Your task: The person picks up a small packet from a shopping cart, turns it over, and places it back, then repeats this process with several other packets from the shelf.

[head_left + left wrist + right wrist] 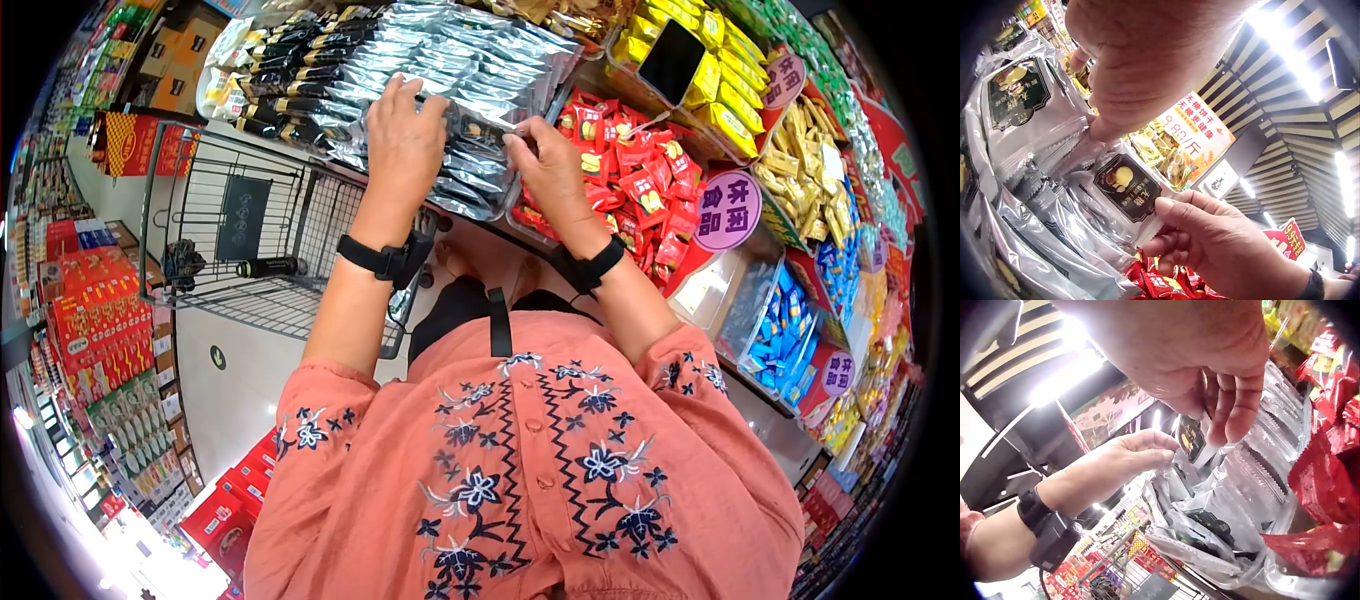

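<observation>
My right hand (550,165) pinches the edge of a silver biscuit packet (1124,187) with a black label. In the left wrist view its thumb lies over the label's corner; its other fingers curl behind the packet. My left hand (405,135) reaches over the silver packets (455,50), fingers extended and spread. Seen from the right wrist, its fingertips come right up to the pinched packet's left edge. More silver packets (1235,500) stand in packed rows beneath both hands, inside a clear bin.
Red packets (640,180) fill the bin on the right, beside yellow packets (730,90) with a phone (672,62) on top. Black packets (310,60) lie left of the silver ones. A shopping cart (250,310) stands left of the person, holding a dark bottle (268,267).
</observation>
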A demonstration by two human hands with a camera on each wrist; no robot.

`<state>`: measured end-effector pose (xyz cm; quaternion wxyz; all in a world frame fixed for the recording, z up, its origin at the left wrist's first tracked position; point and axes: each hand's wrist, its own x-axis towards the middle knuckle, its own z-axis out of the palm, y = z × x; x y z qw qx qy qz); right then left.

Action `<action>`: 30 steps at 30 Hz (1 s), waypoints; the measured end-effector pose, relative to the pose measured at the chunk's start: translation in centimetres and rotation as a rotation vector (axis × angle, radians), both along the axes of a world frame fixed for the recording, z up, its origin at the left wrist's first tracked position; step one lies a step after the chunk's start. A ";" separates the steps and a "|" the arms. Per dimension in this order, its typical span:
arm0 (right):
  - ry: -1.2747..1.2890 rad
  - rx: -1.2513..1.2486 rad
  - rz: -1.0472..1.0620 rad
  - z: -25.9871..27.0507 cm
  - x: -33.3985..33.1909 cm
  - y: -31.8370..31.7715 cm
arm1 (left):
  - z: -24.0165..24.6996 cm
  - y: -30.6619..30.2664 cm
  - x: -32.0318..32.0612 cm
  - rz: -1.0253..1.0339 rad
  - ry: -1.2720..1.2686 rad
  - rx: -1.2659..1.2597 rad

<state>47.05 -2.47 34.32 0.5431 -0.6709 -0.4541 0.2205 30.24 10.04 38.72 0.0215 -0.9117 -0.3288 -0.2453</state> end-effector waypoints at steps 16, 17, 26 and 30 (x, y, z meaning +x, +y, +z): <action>-0.178 -0.032 -0.035 0.3 -0.7 0.5 | 0.4 -0.6 -0.1 -0.043 -0.080 -0.015; -0.189 -0.039 -0.037 0.4 -0.7 0.5 | 0.7 -0.9 -0.2 -0.051 -0.092 0.002; -0.279 -0.069 -0.038 0.7 -0.7 0.4 | 0.0 -6.9 1.2 -0.083 -0.121 -0.293; -0.337 -0.059 -0.031 0.2 -0.5 0.5 | -1.0 -7.1 1.4 -0.085 -0.124 -0.327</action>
